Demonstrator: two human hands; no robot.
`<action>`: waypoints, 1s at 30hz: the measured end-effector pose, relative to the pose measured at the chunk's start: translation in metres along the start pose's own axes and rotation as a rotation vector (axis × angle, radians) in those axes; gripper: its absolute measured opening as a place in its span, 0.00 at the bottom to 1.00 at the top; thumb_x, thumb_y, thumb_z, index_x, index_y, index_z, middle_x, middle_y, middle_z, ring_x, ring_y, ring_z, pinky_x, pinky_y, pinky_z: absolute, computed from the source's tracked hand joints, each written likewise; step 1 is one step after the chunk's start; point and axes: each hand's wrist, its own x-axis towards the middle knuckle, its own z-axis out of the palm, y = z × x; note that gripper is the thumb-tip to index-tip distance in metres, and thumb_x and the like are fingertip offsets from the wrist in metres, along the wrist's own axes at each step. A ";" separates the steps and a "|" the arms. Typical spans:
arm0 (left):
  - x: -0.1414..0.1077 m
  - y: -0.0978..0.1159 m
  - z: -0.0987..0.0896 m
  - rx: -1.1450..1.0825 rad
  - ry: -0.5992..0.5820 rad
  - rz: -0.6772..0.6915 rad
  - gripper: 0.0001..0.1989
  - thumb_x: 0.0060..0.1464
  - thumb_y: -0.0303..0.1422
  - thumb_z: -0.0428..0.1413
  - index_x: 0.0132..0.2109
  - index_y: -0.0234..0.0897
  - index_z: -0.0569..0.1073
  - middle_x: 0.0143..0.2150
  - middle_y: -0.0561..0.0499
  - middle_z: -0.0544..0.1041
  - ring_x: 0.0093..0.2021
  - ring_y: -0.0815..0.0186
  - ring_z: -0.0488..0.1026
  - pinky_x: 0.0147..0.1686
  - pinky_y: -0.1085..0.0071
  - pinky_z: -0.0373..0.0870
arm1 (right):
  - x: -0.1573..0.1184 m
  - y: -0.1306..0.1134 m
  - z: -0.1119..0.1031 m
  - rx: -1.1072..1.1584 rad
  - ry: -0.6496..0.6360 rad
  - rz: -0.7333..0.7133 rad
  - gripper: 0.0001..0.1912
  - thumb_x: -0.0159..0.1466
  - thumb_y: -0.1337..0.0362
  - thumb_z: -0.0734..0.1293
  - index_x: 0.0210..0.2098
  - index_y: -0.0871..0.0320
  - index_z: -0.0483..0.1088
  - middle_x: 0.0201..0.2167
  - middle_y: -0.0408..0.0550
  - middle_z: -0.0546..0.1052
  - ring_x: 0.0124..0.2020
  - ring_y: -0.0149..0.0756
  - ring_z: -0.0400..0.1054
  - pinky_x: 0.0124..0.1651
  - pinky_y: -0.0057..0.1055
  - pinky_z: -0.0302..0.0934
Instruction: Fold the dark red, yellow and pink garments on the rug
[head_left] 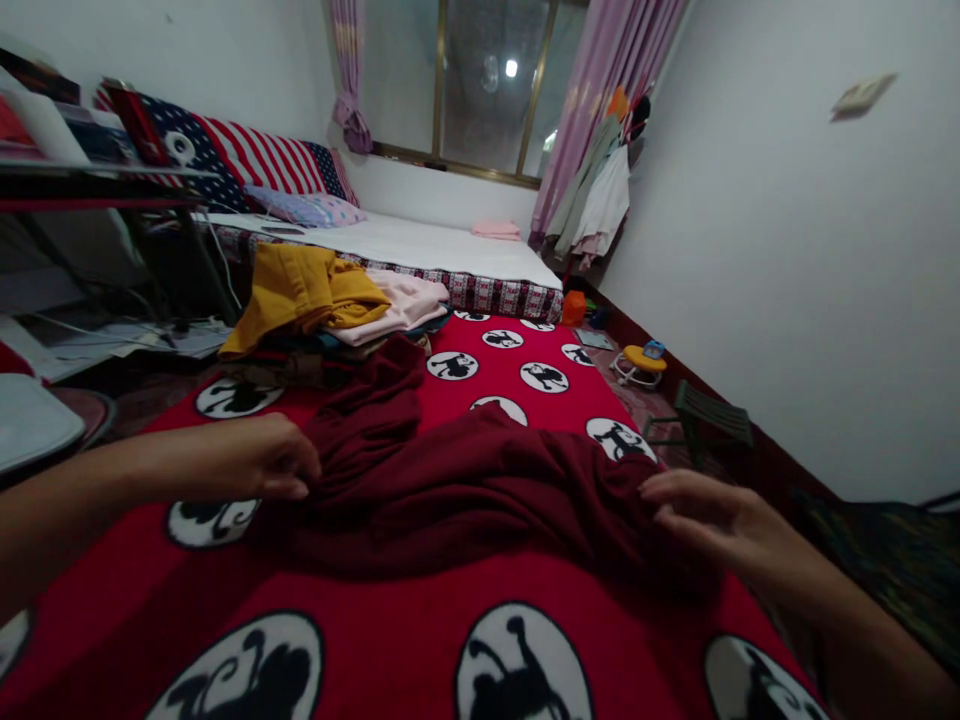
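A dark maroon garment (480, 490) lies crumpled across the red bedspread in front of me, with long folds running from side to side. One sleeve-like part of it stretches away toward the folded clothes; its exact kind is unclear. At its left end, my left hand (274, 460) has curled fingers pinching the cloth edge. My right hand (705, 515) grips the opposite end between thumb and fingers. Red cloth with white circles and black cartoon figures (525, 665) lies beneath the garment.
Folded clothes, with a mustard-yellow garment (307, 290) and a pale pink one (401, 305), are stacked beyond my left hand. A white-topped bed (427, 240) stands under the window. At right are a yellow stool (641, 358) and a dark folding stool (712, 412); a desk (97, 190) stands left.
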 end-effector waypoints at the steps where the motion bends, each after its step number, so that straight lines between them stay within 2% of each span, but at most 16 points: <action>1: 0.002 0.006 0.004 0.010 -0.029 0.010 0.24 0.54 0.48 0.53 0.51 0.37 0.75 0.44 0.47 0.78 0.49 0.57 0.71 0.50 0.66 0.66 | 0.005 -0.003 0.001 0.018 0.096 0.049 0.13 0.58 0.57 0.68 0.40 0.55 0.76 0.42 0.50 0.79 0.42 0.42 0.73 0.42 0.32 0.68; 3: 0.012 0.021 0.014 0.029 -0.078 0.034 0.26 0.54 0.49 0.53 0.54 0.39 0.74 0.47 0.46 0.77 0.51 0.57 0.71 0.52 0.65 0.66 | 0.022 -0.005 0.010 0.066 0.210 0.132 0.20 0.58 0.51 0.67 0.46 0.56 0.74 0.43 0.52 0.79 0.38 0.42 0.74 0.37 0.33 0.69; 5: 0.025 0.034 0.025 0.032 -0.134 0.074 0.28 0.54 0.50 0.53 0.56 0.41 0.73 0.50 0.46 0.76 0.52 0.56 0.70 0.53 0.65 0.66 | 0.042 -0.002 0.026 0.067 0.222 0.166 0.27 0.58 0.49 0.66 0.52 0.57 0.70 0.46 0.55 0.78 0.34 0.41 0.75 0.33 0.35 0.69; 9: 0.037 0.036 0.042 -0.018 -0.396 0.220 0.31 0.54 0.51 0.53 0.62 0.45 0.67 0.60 0.47 0.70 0.57 0.56 0.68 0.56 0.67 0.64 | 0.071 0.008 0.058 -0.264 0.176 0.128 0.36 0.53 0.52 0.71 0.58 0.58 0.66 0.55 0.59 0.73 0.48 0.50 0.73 0.47 0.42 0.67; 11: 0.032 0.028 0.047 -0.012 -0.531 0.263 0.39 0.48 0.53 0.58 0.65 0.46 0.64 0.63 0.45 0.67 0.59 0.54 0.67 0.56 0.65 0.64 | 0.073 0.010 0.063 -0.393 0.125 0.129 0.31 0.52 0.55 0.73 0.54 0.57 0.71 0.51 0.57 0.76 0.50 0.52 0.71 0.50 0.43 0.65; 13: 0.022 0.019 0.048 0.033 -0.567 0.258 0.44 0.39 0.51 0.64 0.64 0.47 0.64 0.61 0.43 0.68 0.57 0.51 0.69 0.54 0.63 0.66 | 0.067 0.008 0.059 -0.383 0.102 0.124 0.20 0.55 0.55 0.70 0.46 0.55 0.76 0.45 0.53 0.80 0.45 0.50 0.74 0.47 0.40 0.65; 14: 0.017 0.016 0.046 0.060 -0.552 0.242 0.42 0.38 0.49 0.65 0.62 0.48 0.67 0.59 0.43 0.70 0.55 0.50 0.70 0.52 0.62 0.67 | 0.062 0.005 0.055 -0.333 0.118 0.109 0.16 0.57 0.55 0.69 0.42 0.55 0.77 0.41 0.51 0.81 0.43 0.48 0.74 0.45 0.39 0.66; 17: 0.006 0.014 0.034 0.098 -0.534 0.186 0.21 0.46 0.40 0.60 0.50 0.45 0.77 0.49 0.46 0.76 0.49 0.53 0.73 0.46 0.65 0.68 | 0.045 -0.004 0.037 -0.107 0.198 0.059 0.17 0.60 0.52 0.66 0.38 0.56 0.78 0.36 0.49 0.81 0.37 0.44 0.75 0.40 0.35 0.67; 19: 0.006 0.017 0.020 0.032 -0.640 0.156 0.13 0.49 0.37 0.56 0.42 0.44 0.79 0.43 0.50 0.79 0.43 0.58 0.75 0.42 0.70 0.69 | 0.038 -0.008 0.023 0.011 0.156 0.066 0.18 0.59 0.51 0.66 0.37 0.57 0.79 0.33 0.48 0.81 0.32 0.41 0.74 0.33 0.33 0.67; 20: 0.008 0.019 0.013 -0.021 -0.725 0.137 0.11 0.49 0.36 0.56 0.40 0.43 0.79 0.40 0.52 0.79 0.40 0.60 0.75 0.39 0.72 0.69 | 0.037 -0.010 0.016 0.047 0.089 0.085 0.18 0.58 0.51 0.67 0.36 0.58 0.79 0.31 0.47 0.81 0.29 0.40 0.74 0.30 0.32 0.66; 23: 0.035 0.026 -0.008 -0.153 -0.932 0.073 0.10 0.49 0.35 0.55 0.38 0.41 0.79 0.34 0.56 0.80 0.33 0.64 0.74 0.32 0.76 0.68 | 0.053 -0.016 -0.009 0.086 -0.108 0.164 0.15 0.52 0.53 0.72 0.29 0.59 0.79 0.24 0.45 0.78 0.23 0.37 0.71 0.24 0.30 0.64; 24: 0.049 0.028 -0.014 -0.160 -0.920 0.047 0.10 0.50 0.34 0.55 0.38 0.40 0.80 0.33 0.56 0.80 0.32 0.64 0.74 0.31 0.76 0.68 | 0.065 -0.019 -0.019 0.091 -0.120 0.188 0.14 0.49 0.54 0.74 0.28 0.60 0.78 0.23 0.46 0.77 0.22 0.37 0.70 0.23 0.31 0.64; 25: 0.066 0.030 -0.018 -0.153 -0.840 0.030 0.11 0.51 0.34 0.55 0.40 0.39 0.79 0.34 0.55 0.80 0.32 0.65 0.74 0.32 0.75 0.68 | 0.080 -0.022 -0.029 0.098 -0.081 0.202 0.14 0.48 0.56 0.75 0.28 0.61 0.78 0.22 0.46 0.77 0.21 0.36 0.69 0.23 0.31 0.64; 26: 0.084 0.032 -0.019 -0.121 -0.687 -0.003 0.13 0.53 0.32 0.53 0.43 0.37 0.79 0.35 0.54 0.80 0.33 0.65 0.74 0.34 0.73 0.69 | 0.098 -0.024 -0.039 0.112 0.003 0.195 0.14 0.49 0.57 0.74 0.29 0.62 0.78 0.23 0.47 0.77 0.21 0.36 0.70 0.24 0.32 0.65; 28: 0.117 0.035 -0.016 -0.045 -0.221 -0.054 0.17 0.58 0.29 0.49 0.52 0.31 0.74 0.42 0.49 0.78 0.39 0.64 0.74 0.43 0.67 0.69 | 0.134 -0.028 -0.055 0.138 0.307 0.092 0.14 0.53 0.59 0.72 0.35 0.62 0.77 0.29 0.51 0.78 0.27 0.39 0.72 0.31 0.37 0.69; 30: 0.137 0.039 -0.003 -0.010 0.145 -0.029 0.20 0.60 0.29 0.49 0.58 0.27 0.69 0.50 0.44 0.75 0.48 0.61 0.71 0.54 0.61 0.64 | 0.163 -0.028 -0.059 0.061 0.602 -0.072 0.21 0.53 0.61 0.73 0.46 0.62 0.74 0.42 0.56 0.76 0.39 0.44 0.73 0.42 0.45 0.69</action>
